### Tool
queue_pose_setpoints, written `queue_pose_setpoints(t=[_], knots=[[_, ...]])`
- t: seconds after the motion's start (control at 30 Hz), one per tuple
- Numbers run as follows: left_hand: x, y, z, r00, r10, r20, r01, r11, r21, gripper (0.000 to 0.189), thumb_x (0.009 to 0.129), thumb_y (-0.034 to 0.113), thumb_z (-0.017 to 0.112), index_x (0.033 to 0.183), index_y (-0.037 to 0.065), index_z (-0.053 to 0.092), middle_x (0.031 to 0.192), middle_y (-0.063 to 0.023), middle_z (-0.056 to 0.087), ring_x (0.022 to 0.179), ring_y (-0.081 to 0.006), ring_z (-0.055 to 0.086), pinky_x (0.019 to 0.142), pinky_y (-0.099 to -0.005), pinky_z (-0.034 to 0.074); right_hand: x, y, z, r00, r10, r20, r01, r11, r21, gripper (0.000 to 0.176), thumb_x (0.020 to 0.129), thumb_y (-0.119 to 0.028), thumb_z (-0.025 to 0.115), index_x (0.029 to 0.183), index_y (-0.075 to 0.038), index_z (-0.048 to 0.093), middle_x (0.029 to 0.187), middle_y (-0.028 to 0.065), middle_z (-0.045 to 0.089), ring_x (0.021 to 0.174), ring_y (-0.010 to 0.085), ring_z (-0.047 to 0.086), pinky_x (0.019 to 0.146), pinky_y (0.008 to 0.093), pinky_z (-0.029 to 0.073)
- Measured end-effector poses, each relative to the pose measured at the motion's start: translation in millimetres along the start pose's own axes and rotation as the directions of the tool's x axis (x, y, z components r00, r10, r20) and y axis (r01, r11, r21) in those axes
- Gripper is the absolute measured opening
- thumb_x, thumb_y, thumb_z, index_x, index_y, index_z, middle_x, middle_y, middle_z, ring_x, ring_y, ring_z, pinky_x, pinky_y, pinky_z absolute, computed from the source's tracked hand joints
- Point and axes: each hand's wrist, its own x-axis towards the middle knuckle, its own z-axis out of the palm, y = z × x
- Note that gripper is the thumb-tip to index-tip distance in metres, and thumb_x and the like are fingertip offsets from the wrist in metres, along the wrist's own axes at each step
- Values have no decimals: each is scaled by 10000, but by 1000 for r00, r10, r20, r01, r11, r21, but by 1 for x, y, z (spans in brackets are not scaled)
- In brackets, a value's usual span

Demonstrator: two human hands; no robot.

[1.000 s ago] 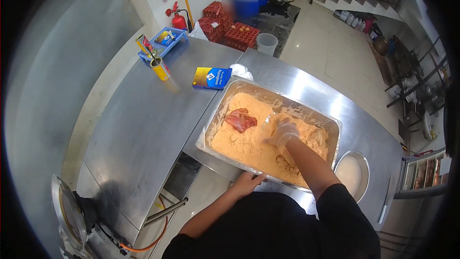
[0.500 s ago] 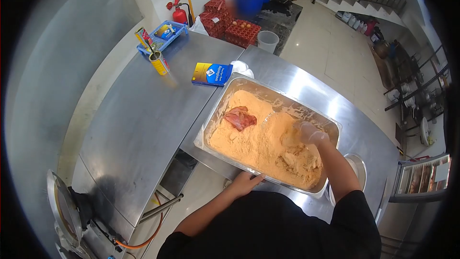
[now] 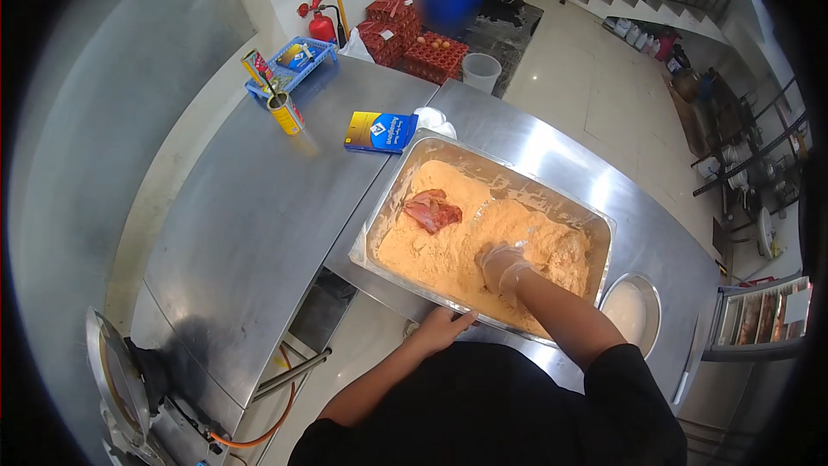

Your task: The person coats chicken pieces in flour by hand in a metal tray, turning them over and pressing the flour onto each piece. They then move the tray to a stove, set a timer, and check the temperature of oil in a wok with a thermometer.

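Gloved right hand point(image 3: 503, 267) is dug into the flour point(image 3: 431, 259) by the tray's point(image 3: 487, 171) near rim, fingers buried, so can't tell the grip. Meat point(image 3: 433, 210) sits far-left in the tray, nearer it than the bare left hand point(image 3: 444, 328), which rests loose on that rim.

Commercial kitchen (steel counters point(image 3: 259, 207), breading tray point(image 3: 517, 183)).

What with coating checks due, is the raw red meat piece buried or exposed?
Exposed: the red meat piece lies bare atop orange flour.
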Motion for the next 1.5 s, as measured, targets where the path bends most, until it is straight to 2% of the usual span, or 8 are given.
queue_pose_setpoints(t=[0.17, 0.37, 0.77, 1.07, 1.13, 1.23, 1.33, 1.5], knots=[[-2, 2, -1, 1000, 1, -1, -1, 1000, -8, 362, 980, 314, 591, 1145, -4, 643, 915, -67, 700, 784, -137, 608, 723, -311, 494, 9, 47, 16, 886, -264, -381, 345, 924, 164, 614, 743, -218, 762, 1282, -28, 537, 1199, 240, 574, 1154, 384, 564, 926, 416, 490], [-2, 4, 0, 1000, -17, -2, 17, 1000, -24, 360, 983, 319, 588, 1139, 0, 648, 913, -54, 697, 783, -126, 596, 719, -300, 488, 11, 133, 37, 965, 59, -257, 62, 896, 440, 652, 766, -216, 762, 1322, 4, 501, 1122, 244, 636, 1099, 371, 598, 929, 412, 473], [2, -8, 0, 1000, 12, -18, -13, 999, -35, 360, 984, 326, 586, 1134, 5, 650, 894, -49, 692, 773, -127, 589, 719, -302, 490, 3, 116, 45, 794, 360, -490, 261, 526, 810, 525, 793, 49, 624, 1313, 7, 572, 1154, 168, 688, 1053, 257, 642, 915, 338, 483], [0, 1, -1, 1000, 4, -16, -4, 1000, -2, 349, 979, 325, 589, 1095, 4, 662, 850, -52, 680, 741, -139, 590, 693, -318, 491, -48, 52, -9, 863, 226, -452, 378, 305, 874, 324, 767, -10, 699, 1087, 22, 657, 1033, 133, 696, 998, 229, 642, 864, 358, 497], [-2, 6, 0, 999, 18, -32, -18, 1000, -3, 354, 977, 338, 591, 1063, 4, 673, 839, -52, 677, 739, -138, 590, 691, -317, 489, -35, 27, -8, 774, 12, -634, 295, 878, 377, 422, 742, -207, 765, 1093, -8, 641, 1025, 180, 641, 977, 315, 625, 866, 420, 494], [1, -3, 0, 999, -32, -39, 34, 999, 37, 369, 974, 359, 591, 1004, 5, 688, 817, -54, 672, 723, -141, 589, 675, -316, 482, -14, -10, 16, 814, -258, -521, 361, 926, 106, 598, 748, -329, 722, 1253, -43, 577, 1095, 205, 614, 1076, 371, 579, 895, 432, 492], [6, -19, 3, 996, 72, -56, -72, 997, 1, 389, 971, 378, 588, 962, 5, 699, 789, -53, 665, 702, -147, 586, 655, -317, 473, -25, -22, 6, 939, -218, -266, 249, 965, 86, 697, 766, -330, 699, 1394, -114, 488, 1370, 223, 488, 1203, 414, 521, 940, 435, 489], [3, -15, 4, 996, 51, -68, -50, 999, 13, 386, 969, 371, 582, 950, 5, 702, 791, -64, 670, 715, -156, 598, 674, -325, 479, -29, -17, -4, 898, -397, -189, 341, 900, -270, 769, 819, -296, 663, 1519, -258, 346, 1585, 220, 203, 1331, 464, 412, 1018, 468, 464]])
